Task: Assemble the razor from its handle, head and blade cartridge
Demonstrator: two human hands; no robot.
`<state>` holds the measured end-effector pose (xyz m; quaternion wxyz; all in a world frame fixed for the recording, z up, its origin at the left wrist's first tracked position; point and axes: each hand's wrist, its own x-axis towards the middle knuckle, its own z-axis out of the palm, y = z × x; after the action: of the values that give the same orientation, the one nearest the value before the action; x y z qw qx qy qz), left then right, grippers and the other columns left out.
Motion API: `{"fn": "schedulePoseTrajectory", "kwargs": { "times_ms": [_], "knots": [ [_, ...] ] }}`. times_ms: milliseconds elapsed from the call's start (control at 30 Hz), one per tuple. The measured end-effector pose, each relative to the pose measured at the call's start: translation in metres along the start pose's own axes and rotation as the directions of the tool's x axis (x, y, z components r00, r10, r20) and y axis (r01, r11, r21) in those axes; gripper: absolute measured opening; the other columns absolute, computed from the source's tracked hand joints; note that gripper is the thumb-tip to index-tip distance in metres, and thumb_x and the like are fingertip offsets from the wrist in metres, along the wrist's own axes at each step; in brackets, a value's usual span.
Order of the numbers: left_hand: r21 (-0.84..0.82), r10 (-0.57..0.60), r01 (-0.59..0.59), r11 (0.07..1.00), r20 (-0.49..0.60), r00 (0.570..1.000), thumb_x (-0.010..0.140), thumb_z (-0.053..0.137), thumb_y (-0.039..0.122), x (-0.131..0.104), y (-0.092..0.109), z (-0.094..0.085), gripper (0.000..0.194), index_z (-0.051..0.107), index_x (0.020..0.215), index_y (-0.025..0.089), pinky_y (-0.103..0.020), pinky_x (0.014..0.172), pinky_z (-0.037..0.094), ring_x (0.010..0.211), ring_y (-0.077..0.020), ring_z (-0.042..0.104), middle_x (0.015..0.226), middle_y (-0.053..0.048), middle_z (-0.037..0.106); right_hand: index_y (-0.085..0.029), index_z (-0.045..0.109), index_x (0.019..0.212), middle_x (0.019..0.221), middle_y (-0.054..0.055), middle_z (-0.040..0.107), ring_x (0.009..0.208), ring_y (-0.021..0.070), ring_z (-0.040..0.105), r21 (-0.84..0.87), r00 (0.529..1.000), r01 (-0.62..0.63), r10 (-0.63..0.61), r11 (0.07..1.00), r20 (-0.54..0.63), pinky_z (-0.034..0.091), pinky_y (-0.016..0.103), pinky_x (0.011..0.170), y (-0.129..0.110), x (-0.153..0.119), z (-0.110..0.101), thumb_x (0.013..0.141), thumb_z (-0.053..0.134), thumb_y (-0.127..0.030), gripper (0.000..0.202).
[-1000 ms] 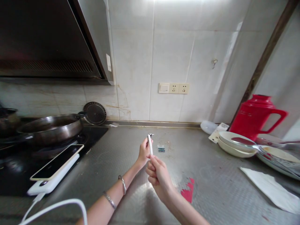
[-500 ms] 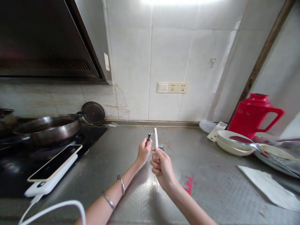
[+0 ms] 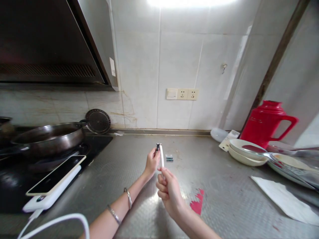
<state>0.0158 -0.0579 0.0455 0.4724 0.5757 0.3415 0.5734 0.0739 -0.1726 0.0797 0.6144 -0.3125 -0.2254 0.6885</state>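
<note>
My left hand point(image 3: 151, 166) is closed around a small black piece with a silvery T-shaped top point(image 3: 158, 146), held upright above the steel counter. In my right hand point(image 3: 169, 191) is a slim white stick point(image 3: 162, 156), gripped near its lower end and pointing up. Its upper end is right beside the silvery top; whether they touch I cannot tell. Behind my right hand, a small flat packet with dark and teal stripes point(image 3: 169, 159) lies on the counter point(image 3: 216, 186).
To the left, a phone point(image 3: 57, 176) rests on a white power bank point(image 3: 53, 191) with a cable, near a steel pan point(image 3: 47, 141) on the stove. At right stand a red thermos jug point(image 3: 265, 124), stacked bowls point(image 3: 243, 154) and a paper napkin point(image 3: 284, 199).
My right hand has come down and left, bringing the white stick's tip from above to beside the silvery top. The striped packet is now uncovered. My left hand has hardly moved.
</note>
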Motion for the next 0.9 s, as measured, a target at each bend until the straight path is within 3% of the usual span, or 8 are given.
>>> {"fn": "schedulePoseTrajectory", "kwargs": {
  "times_ms": [167,400,600,733,900],
  "knots": [
    [0.011,0.016,-0.016,1.0,0.017,1.0,0.077,0.054,0.047,-0.002,0.0,0.002,0.033,0.041,0.065,0.019,-0.018,0.038,0.022,0.038,-0.0044,0.029,0.046,0.009,0.033,-0.02,0.046,0.081,0.048,-0.013,0.026,0.037,0.0003,0.011,-0.002,0.999,0.051,-0.051,0.999,0.002,0.003,0.014,0.035,-0.004,0.002,0.0,0.06,0.072,-0.045,0.042],
    [-0.039,-0.013,0.013,0.999,-0.007,1.0,0.077,0.052,0.051,0.003,0.004,-0.004,0.034,0.043,0.07,0.019,-0.017,0.032,0.019,0.033,-0.0037,0.025,0.045,0.011,0.031,-0.02,0.049,0.087,0.049,-0.013,0.026,0.038,0.0009,0.01,-0.083,1.0,0.03,-0.029,0.996,0.009,0.003,0.014,0.034,0.0,-0.008,-0.014,0.066,0.067,-0.051,0.042],
    [-0.034,0.012,-0.013,0.999,-0.031,0.999,0.077,0.053,0.051,0.008,0.005,-0.008,0.034,0.046,0.071,0.018,-0.016,0.031,0.022,0.031,-0.0033,0.027,0.044,0.01,0.033,-0.016,0.055,0.088,0.048,-0.011,0.03,0.036,0.0013,0.015,-0.207,0.979,0.186,-0.164,0.96,0.118,0.009,0.016,0.034,-0.036,0.004,-0.022,0.073,0.057,-0.057,0.043],
    [-0.065,0.0,-0.003,0.998,-0.052,0.999,0.075,0.055,0.051,0.009,0.006,-0.009,0.034,0.047,0.071,0.018,-0.016,0.031,0.022,0.031,-0.0031,0.026,0.042,0.011,0.032,-0.017,0.056,0.085,0.05,-0.009,0.035,0.036,0.0024,0.024,-0.288,0.953,0.303,-0.288,0.908,0.094,0.016,0.016,0.034,-0.053,0.015,-0.026,0.072,0.062,-0.051,0.037],
    [-0.09,-0.006,0.001,0.996,-0.058,0.998,0.075,0.055,0.052,0.01,0.007,-0.008,0.035,0.047,0.072,0.018,-0.016,0.031,0.02,0.03,-0.0029,0.025,0.041,0.012,0.03,-0.017,0.052,0.078,0.048,-0.005,0.049,0.041,0.0076,0.042,-0.527,0.909,0.384,-0.409,0.758,0.073,0.032,0.019,0.041,-0.058,0.025,-0.03,0.073,0.058,-0.05,0.033]
  ]
}}
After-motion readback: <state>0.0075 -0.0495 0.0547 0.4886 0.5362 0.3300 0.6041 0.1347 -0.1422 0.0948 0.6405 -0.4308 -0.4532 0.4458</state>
